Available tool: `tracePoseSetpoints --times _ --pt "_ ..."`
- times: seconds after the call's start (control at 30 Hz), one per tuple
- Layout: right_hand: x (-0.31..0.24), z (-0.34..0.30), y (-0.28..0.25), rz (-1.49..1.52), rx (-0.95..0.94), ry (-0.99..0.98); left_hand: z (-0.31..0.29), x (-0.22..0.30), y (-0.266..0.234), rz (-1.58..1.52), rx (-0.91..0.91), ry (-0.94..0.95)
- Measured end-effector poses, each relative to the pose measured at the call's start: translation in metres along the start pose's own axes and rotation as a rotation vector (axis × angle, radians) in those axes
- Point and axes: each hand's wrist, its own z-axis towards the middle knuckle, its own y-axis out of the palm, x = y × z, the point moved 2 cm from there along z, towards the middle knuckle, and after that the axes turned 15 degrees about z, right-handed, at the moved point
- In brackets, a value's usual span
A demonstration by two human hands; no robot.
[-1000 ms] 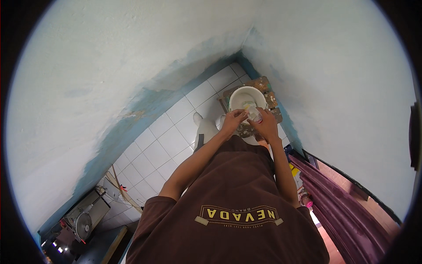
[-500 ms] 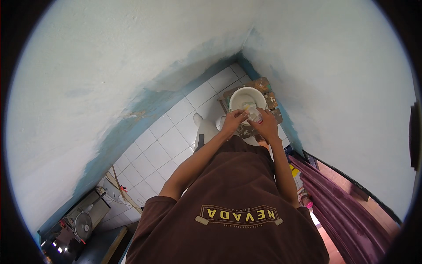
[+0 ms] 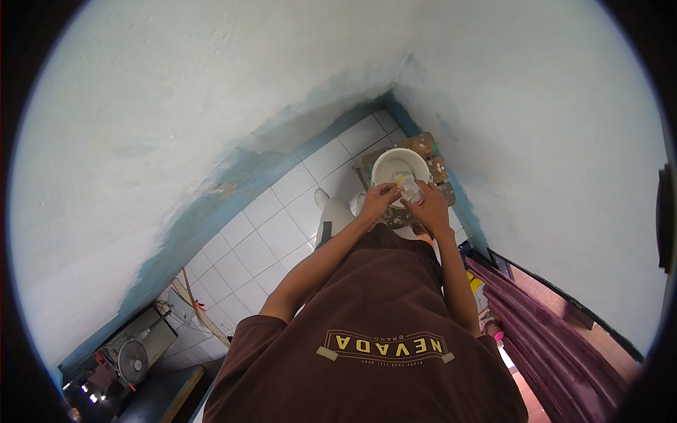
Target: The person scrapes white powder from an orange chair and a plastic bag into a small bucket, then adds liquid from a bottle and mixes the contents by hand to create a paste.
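A small clear plastic container (image 3: 412,191), a bottle or cup with some pink near its lower end, is gripped in my right hand (image 3: 432,210). It is tilted over the near rim of a white bucket (image 3: 376,165). Beside it, my left hand (image 3: 379,202) has its fingers drawn together at the bucket's rim; whether they hold anything is too small to tell. Just past the fingertips a pale yellowish patch (image 3: 403,176) shows within the bucket, its kind unclear. The bucket stands on a paint-spattered wooden stool (image 3: 438,168).
Patchily painted white and blue walls (image 3: 233,158) meet in a corner behind the stool. White floor tiles (image 3: 278,217) lie to the left. A purple curtain (image 3: 536,331) hangs at the lower right. An electric fan (image 3: 132,361) and a dark table (image 3: 159,395) stand at the lower left.
The whole view has shifted slightly, so the bucket sits a little lower and to the right. Both hands stay at the container and bucket rim with hardly any change.
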Motion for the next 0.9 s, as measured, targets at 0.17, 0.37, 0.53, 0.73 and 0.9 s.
tracePoseSetpoints --times 0.17,0.37,0.53,0.73,0.9 --pt "0.000 0.001 0.000 0.000 -0.005 -0.011 0.001 -0.003 0.000 -0.023 0.045 0.025" --pt "-0.001 0.002 -0.001 -0.017 -0.026 0.036 0.006 -0.007 -0.002 -0.034 0.008 -0.005" --pt "0.007 0.002 0.001 -0.021 -0.012 -0.004 0.002 0.001 0.002 -0.041 0.002 0.009" --pt "0.013 0.003 0.007 0.080 0.042 -0.069 -0.006 0.014 0.001 0.124 0.091 0.078" --pt "0.011 -0.003 0.002 0.175 0.126 -0.140 -0.016 0.035 0.009 0.215 0.108 0.136"
